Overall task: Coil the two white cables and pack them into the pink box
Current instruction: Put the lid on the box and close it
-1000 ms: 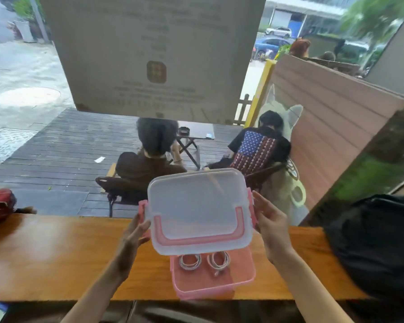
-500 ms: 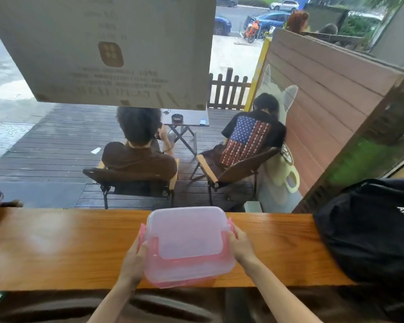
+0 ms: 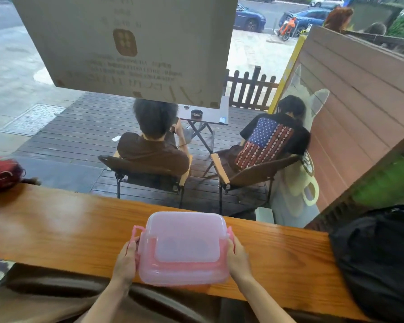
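Observation:
The pink box (image 3: 184, 248) rests on the wooden counter (image 3: 56, 231) near its front edge, with its translucent lid lying flat on top. My left hand (image 3: 126, 259) presses against the box's left side by the raised pink latch. My right hand (image 3: 238, 257) holds the right side at the other latch. The two white cables are hidden inside; only a faint shadow shows through the lid.
A black bag (image 3: 378, 259) sits on the counter at the right. A red bag (image 3: 0, 171) lies at the far left end. Beyond the window, two people sit in chairs on a wooden deck. A large sign (image 3: 131, 45) hangs on the glass above.
A second ago I held the lid tilted above the box with both coils visible inside. The lid came down onto the box, and my hands now grip its two sides.

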